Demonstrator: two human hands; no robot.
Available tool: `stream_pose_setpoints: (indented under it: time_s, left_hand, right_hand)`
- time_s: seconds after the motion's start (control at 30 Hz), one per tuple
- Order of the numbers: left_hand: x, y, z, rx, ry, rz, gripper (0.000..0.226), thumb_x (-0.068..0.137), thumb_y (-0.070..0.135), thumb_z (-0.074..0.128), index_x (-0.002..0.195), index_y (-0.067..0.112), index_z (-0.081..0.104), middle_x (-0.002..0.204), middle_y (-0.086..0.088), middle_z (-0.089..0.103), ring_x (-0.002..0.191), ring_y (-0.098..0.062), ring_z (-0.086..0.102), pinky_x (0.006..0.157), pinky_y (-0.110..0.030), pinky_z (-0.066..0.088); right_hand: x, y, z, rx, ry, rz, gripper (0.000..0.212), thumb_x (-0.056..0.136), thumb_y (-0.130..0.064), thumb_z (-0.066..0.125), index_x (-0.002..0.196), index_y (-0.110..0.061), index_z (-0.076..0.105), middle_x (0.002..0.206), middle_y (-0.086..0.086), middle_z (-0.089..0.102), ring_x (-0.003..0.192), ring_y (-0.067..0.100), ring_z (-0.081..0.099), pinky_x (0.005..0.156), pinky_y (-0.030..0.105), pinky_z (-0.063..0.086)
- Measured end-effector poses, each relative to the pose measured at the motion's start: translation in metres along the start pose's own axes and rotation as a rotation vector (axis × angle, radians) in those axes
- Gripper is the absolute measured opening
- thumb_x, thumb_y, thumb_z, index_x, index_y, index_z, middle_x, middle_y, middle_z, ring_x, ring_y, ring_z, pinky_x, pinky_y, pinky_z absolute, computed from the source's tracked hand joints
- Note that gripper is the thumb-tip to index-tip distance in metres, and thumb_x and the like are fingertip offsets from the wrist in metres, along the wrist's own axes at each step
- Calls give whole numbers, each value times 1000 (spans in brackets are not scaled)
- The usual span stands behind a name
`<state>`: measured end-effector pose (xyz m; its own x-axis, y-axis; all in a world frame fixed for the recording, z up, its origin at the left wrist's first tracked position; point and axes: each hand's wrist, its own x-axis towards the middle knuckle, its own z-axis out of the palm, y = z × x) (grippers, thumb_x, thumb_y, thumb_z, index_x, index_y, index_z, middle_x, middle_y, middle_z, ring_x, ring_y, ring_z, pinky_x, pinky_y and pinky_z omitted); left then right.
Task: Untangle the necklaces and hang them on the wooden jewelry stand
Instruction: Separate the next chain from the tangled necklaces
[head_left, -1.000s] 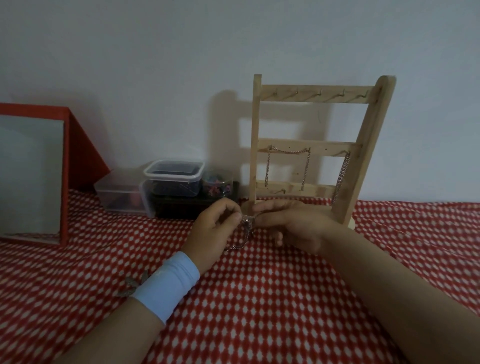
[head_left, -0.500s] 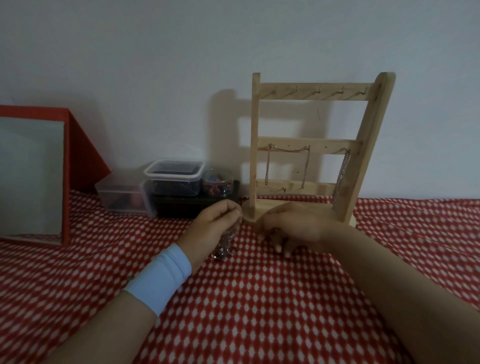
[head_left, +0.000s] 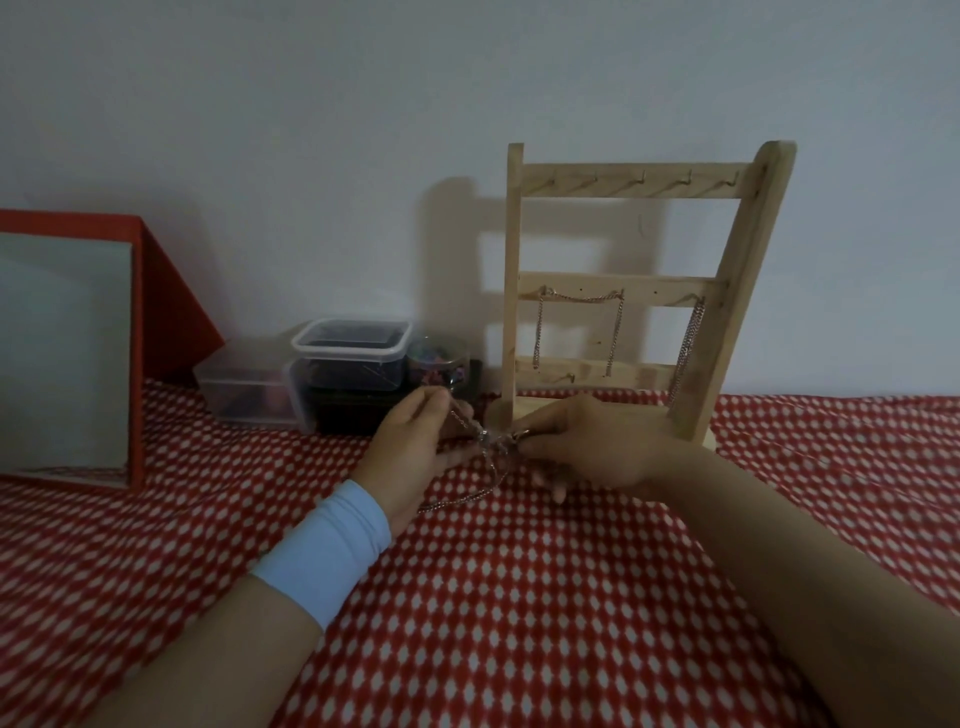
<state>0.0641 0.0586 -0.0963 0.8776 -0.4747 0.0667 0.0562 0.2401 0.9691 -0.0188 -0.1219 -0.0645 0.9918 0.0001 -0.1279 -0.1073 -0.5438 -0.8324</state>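
As my left hand (head_left: 415, 452) and right hand (head_left: 587, 447) both pinch the necklace (head_left: 480, 438), its axis runs left-right; earlier, only the left held it, bunched.

A red cloth (head_left: 519, 597) dotted with white diamonds covers the worktop below a plain pale wall (head_left: 311, 130). At the left stands a red-framed mirror (head_left: 62, 353). Along the far edge, a low clear plastic box (head_left: 244, 389) sits beside a lidded clear tub (head_left: 350, 353) stacked on a dark box (head_left: 353, 415), with a small round jar (head_left: 439, 364) of coloured bits just right.
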Motion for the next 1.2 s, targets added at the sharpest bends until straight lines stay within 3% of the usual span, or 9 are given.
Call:
stream_pose_setpoints:
  time_s: [0.1,0.27,0.37,0.47,0.57,0.73,0.87,1.0,1.2]
  left_hand:
    - [1,0,1,-32,0,-7,29,103,24,43,84,14,62,88,-3,68,84,-13,68,74,-34,56]
    - [-4,2,5,-151,-183,-112,10,95,23,54,99,14,56,109,-9,71,99,-25,68,93,-44,53]
    - [-7,-2,6,54,-300,-148,32,91,16,62,122,17,56,111,-10,71,95,-25,71,84,-37,56]
    - [-7,0,5,297,-302,-65,21,95,9,58,114,14,65,95,-4,72,71,-9,67,65,-23,54]
    - [-4,1,0,368,-284,-16,17,96,6,53,106,6,67,78,-5,64,52,-8,50,59,-24,48]
    - [-3,3,1,205,-215,-64,24,92,-4,47,90,6,69,85,-15,63,74,-22,62,69,-39,56]
    - [-8,2,8,137,-223,-68,11,95,13,58,104,11,63,87,-10,70,79,-27,69,65,-35,57]
    - [-11,-1,14,360,-257,65,23,94,19,60,117,23,64,83,8,71,70,-2,65,63,-19,51]
    - [-8,-2,6,514,-114,121,22,96,25,56,85,28,75,86,15,71,81,-1,65,73,-14,51]
  right_hand:
    - [-2,-4,-3,76,11,27,22,103,-12,55,112,-12,75,72,1,73,59,10,68,60,20,57]
    - [-1,-7,-2,15,152,-111,19,101,-16,59,103,-13,78,86,9,77,66,19,68,58,29,60]
    - [-1,-8,-3,85,208,-155,21,102,-18,57,99,-13,78,80,6,75,63,17,63,54,29,55]
    - [1,-7,-3,361,225,-153,26,106,-15,50,104,-5,73,89,16,73,65,20,64,55,30,54]
    - [5,-4,-6,672,210,-143,25,106,-10,46,104,-2,69,85,16,67,66,25,65,55,33,55]
    - [8,-3,-5,824,122,-148,26,105,-6,42,107,1,67,85,17,68,70,26,67,65,35,61]
    - [5,-4,-5,772,51,-132,28,105,-7,43,110,-1,70,93,21,69,75,25,68,68,33,61]
    - [2,-6,-5,491,139,-131,25,103,-12,53,116,-7,74,108,23,73,78,27,68,63,34,60]
    - [5,-5,-8,261,397,-141,27,99,-3,58,109,-18,79,93,10,74,61,20,66,61,38,63]
